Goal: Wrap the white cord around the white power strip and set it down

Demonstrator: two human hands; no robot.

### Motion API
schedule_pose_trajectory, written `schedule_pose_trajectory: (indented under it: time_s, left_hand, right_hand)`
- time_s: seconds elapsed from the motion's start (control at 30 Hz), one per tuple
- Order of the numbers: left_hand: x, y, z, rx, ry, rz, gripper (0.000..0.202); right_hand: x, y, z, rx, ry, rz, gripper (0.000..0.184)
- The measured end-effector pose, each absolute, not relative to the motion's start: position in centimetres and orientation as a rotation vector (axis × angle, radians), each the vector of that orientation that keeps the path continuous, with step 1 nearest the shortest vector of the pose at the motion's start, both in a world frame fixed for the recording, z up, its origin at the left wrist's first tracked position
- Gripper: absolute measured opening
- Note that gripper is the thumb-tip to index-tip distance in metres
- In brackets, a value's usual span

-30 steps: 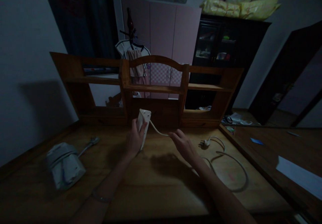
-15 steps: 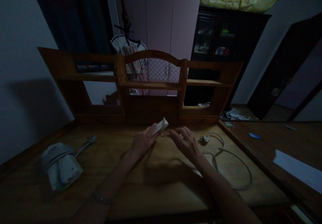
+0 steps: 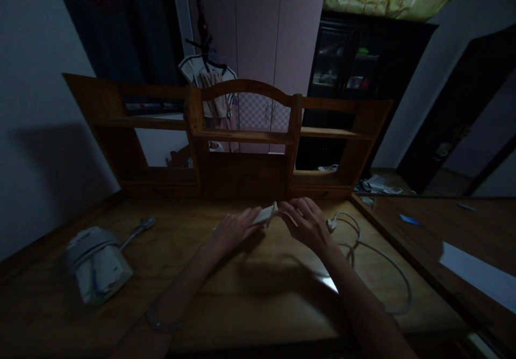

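Note:
A slim white bar (image 3: pixel 264 216), its exact kind unclear in the dim light, is held low above the wooden desk. My left hand (image 3: pixel 236 230) is closed around it, palm down, and covers much of its length. At the bar's right end, my right hand (image 3: pixel 304 219) has thumb and fingers pinched together. A thin pale piece shows at those fingertips, but I cannot make out what it is. Close to the right hand lies a white plug (image 3: pixel 331 223), partly hidden, with its grey-white cord (image 3: pixel 389 265) looped on the desk.
A white appliance (image 3: pixel 99 265) with a wrapped cord stands on the left of the desk (image 3: pixel 173 273). Wooden shelves (image 3: pixel 242 136) rise along the back edge. To the right, a brown surface (image 3: pixel 423 246) carries white paper (image 3: pixel 479 275) and a blue card (image 3: pixel 409 219).
The white bar and my left hand have shifted a little to the right. My right fingertips, apart from the bar before, are now at its end and partly hide the plug.

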State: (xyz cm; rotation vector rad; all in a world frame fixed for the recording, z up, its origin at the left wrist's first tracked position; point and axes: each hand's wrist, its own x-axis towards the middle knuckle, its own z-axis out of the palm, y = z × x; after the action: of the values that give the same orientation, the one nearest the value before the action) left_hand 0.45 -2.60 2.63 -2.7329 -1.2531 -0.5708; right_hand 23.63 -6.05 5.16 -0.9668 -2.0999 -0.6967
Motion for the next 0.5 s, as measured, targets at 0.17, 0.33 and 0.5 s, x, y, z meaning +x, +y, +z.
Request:
schedule_pose_trajectory:
  time_s: [0.17,0.33,0.5]
  left_hand:
    - [1.1,-3.3,2.6,-2.769,-1.14,-0.561,0.042]
    - [2.1,-3.5,1.7,-2.742,-0.993,-0.749,0.041]
    - [2.9,-4.3,0.9,-2.672,-0.84,-1.063,0.041]
  right_hand:
    - [23.7,-6.2,5.3,-0.932,-2.102,-0.601,0.027]
    - [23.4,-6.5,5.8,-0.917,-1.972,-0.323,0.025]
    - [24.1,-5.8,6.5,-1.0,-1.722,0.327,0.022]
